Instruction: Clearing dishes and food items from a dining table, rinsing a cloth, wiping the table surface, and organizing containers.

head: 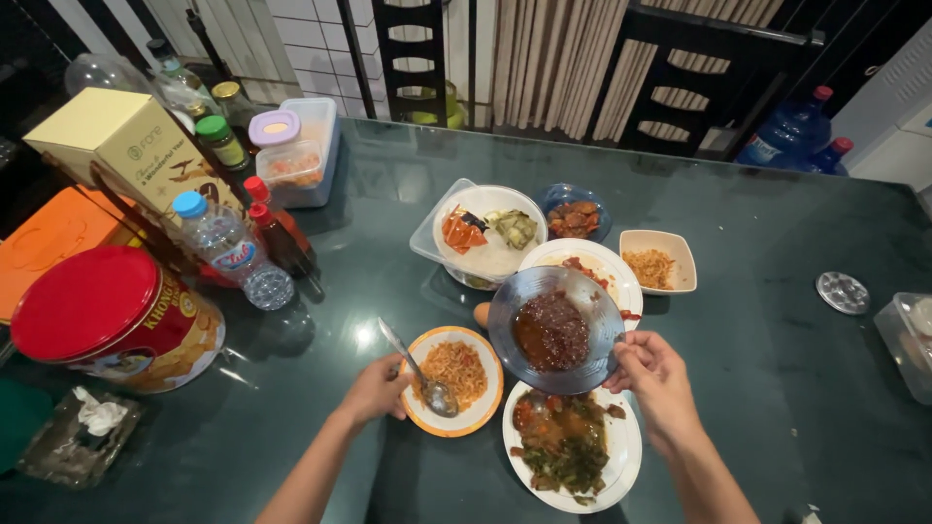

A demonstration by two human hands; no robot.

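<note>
My right hand point(658, 380) grips the rim of a glass bowl point(518, 294) of dark red-brown sauce and holds it tilted above the table. Just below it lies a white plate point(626, 456) of cooked greens in sauce. My left hand point(377, 391) holds a metal spoon point(419, 373), its bowl resting on an orange-rimmed plate point(482, 410) of fried noodles. Behind the glass bowl sits another white plate point(610, 262), partly hidden.
On the dark table stand a white dish of fish and vegetables point(490, 260), a blue bowl point(574, 216), a small square noodle dish point(660, 260), a red-lidded tin point(112, 315), bottles point(233, 250), a yellow box point(126, 146), a plastic container point(296, 150). Chairs stand behind.
</note>
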